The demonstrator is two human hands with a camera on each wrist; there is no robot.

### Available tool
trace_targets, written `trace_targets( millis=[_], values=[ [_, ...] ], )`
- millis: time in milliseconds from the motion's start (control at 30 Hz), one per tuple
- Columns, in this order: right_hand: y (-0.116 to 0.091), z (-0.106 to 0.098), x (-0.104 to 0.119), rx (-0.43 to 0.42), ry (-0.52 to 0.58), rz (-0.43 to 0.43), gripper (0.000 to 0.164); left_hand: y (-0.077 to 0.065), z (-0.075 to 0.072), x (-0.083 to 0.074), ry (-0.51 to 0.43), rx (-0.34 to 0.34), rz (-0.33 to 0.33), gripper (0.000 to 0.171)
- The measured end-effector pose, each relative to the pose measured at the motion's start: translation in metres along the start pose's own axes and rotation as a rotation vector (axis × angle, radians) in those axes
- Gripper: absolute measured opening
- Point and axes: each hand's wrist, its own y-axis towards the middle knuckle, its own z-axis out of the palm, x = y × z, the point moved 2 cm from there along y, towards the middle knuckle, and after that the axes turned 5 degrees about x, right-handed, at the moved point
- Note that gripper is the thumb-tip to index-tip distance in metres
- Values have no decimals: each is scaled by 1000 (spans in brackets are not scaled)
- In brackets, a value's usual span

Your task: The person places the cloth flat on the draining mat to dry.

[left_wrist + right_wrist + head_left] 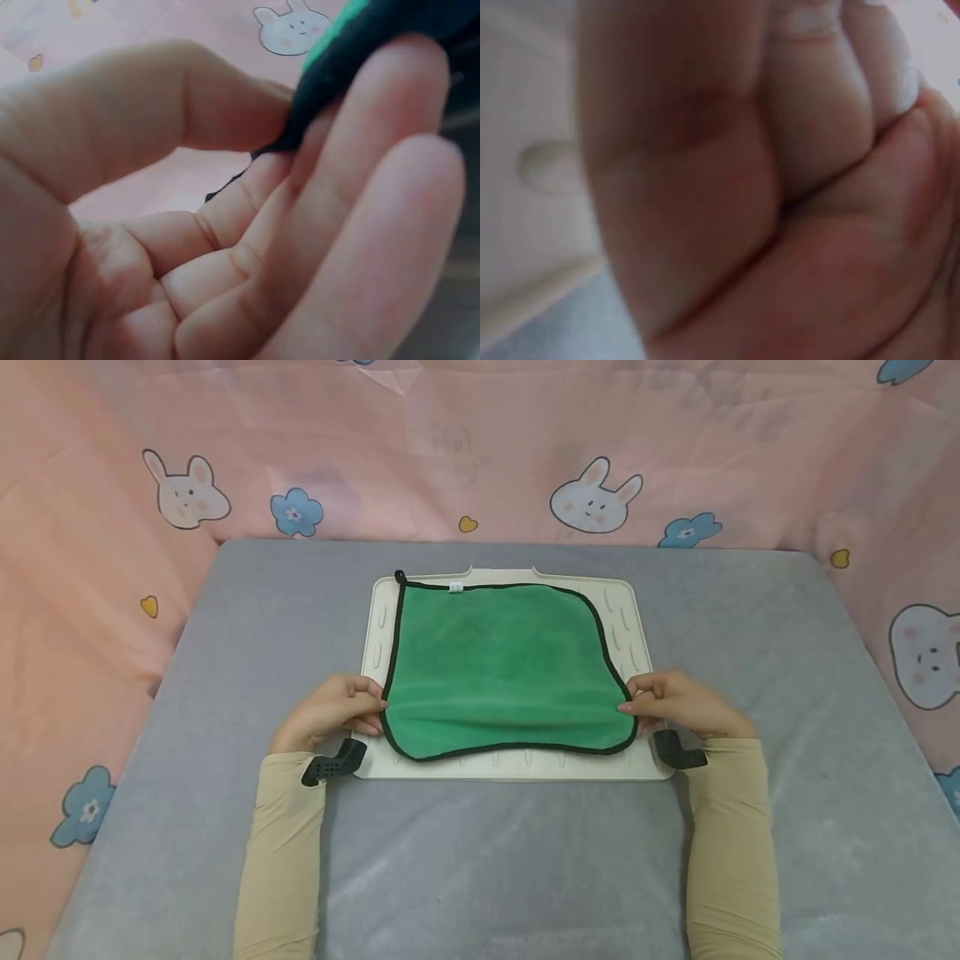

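Note:
A green cloth [502, 652] with a black trimmed edge lies spread over a cream ribbed tray [517, 767]. It has a hanging loop and a small white tag along its far edge. My left hand [335, 708] pinches the cloth's left edge between thumb and fingers; the left wrist view shows the black trim [304, 112] caught there. On the opposite side, my right hand [678, 702] pinches the right edge near the front corner. Low folds run across the cloth between both hands. In the right wrist view, curled fingers [682, 187] fill most of the picture and hide the cloth.
The tray rests on a table with a grey cover [495, 868]. Behind and beside the table hangs a pink curtain [502, 460] printed with rabbits and blue flowers. Black wrist mounts [333, 762] sit by both hands, over the tray's front corners.

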Motion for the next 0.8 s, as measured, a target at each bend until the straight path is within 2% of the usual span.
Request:
trace_targets(
  millis=[133,233,333,400,500,567,800],
  values=[
    [4,3,-2,2,-28,75,36,2,4,1,38,-4,-23,12],
    [7,5,-3,27,-55,90,41,3,9,0,92,6,-47,23],
    [8,5,-3,63,-76,76,27,3,13,-2,123,25,-58,29],
    [9,5,-3,82,-80,65,26,3,16,-3,116,41,-52,21],
    [9,5,-3,98,-64,56,44,2,18,-5,97,71,-40,21],
    [10,5,-3,108,-47,55,50,2,18,-4,86,94,-32,23],
    [10,5,0,120,-5,50,53,0,15,-4,65,155,-7,23]
  ],
)
